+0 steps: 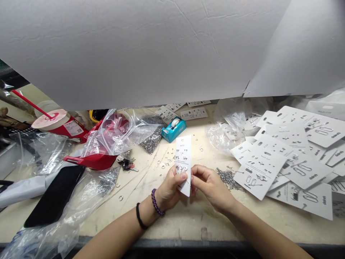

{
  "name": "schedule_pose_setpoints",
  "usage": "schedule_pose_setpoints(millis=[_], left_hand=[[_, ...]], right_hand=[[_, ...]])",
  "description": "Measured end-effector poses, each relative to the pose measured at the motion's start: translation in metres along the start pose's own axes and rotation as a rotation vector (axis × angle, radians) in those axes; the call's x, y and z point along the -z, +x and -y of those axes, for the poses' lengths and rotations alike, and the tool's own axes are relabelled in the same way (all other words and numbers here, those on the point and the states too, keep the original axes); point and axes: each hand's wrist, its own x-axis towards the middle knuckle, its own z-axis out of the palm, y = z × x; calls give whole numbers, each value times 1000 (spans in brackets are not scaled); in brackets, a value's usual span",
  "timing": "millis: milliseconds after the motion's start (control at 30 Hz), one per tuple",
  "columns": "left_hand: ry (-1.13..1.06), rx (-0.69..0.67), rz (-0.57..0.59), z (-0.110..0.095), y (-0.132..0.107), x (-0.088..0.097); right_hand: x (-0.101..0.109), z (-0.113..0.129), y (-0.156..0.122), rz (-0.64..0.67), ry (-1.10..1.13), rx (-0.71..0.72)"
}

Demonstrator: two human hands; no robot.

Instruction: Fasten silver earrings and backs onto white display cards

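A wide sheet of creased white material [134,50] hangs across the top of the view, above a long cream-coloured table [151,225] with a scuffed surface. To the right lies an overlapping spread of white printed earring cards [285,154]. To the left are crumpled clear plastic bags [107,133], a flat black slab [54,196], a glossy red plastic scoop [91,162] and a red cup with a pale pink lid [51,119]. Farther back sits a teal tape dispenser [174,129], just beside a clear bag of small silver pieces [152,140]. A heap of tiny silver metal findings [229,178] lies just beyond the person's right hand [212,185], whose curled fingers pinch the lower right edge of a narrow white card [183,158]. The left hand [169,189], also nearly closed, presses its thumb against the card's lower front, holding the card upright between both hands above the table. Loose silver rings [167,160] lie scattered nearby. A purple beaded bracelet [155,203] and a black hair tie [139,216] circle the left wrist.
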Motion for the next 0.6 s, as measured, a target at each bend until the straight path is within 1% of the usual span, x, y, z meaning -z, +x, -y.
schedule_pose_setpoints(millis=[167,300,467,600], left_hand=[[-39,29,-118,2,-1,-1],[-68,53,-153,1,-1,-2],[-93,-1,-127,3,0,-3],[-21,36,-60,7,-1,1]], right_hand=[[0,-4,2,11,74,-24],[-1,-5,3,8,70,-31],[-1,-3,0,15,54,-37],[0,-2,1,70,15,-21]])
